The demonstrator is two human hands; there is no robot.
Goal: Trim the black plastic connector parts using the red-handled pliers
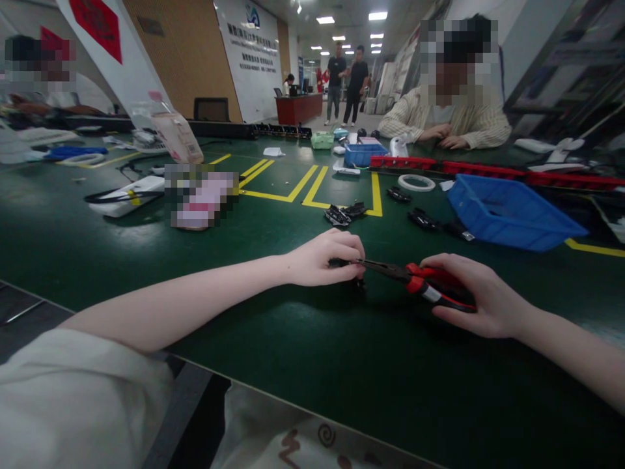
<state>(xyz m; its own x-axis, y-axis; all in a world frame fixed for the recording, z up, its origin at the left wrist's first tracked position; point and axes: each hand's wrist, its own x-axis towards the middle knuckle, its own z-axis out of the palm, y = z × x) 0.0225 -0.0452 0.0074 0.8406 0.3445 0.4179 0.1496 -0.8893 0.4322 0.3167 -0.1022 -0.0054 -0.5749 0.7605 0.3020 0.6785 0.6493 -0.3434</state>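
My right hand is closed around the red and black handles of long-nose pliers. The jaws point left and reach my left hand, whose fingers are wrapped round a small black part. Most of that part is hidden by the fingers, so its kind cannot be made out. The plier tips touch or nearly touch it. Just beyond my left hand, several similar black pieces lie on the green table.
More black pieces lie beside a blue bin at right. A white ring is behind them. At left are a phone, a white case and a bottle. A person sits across the table.
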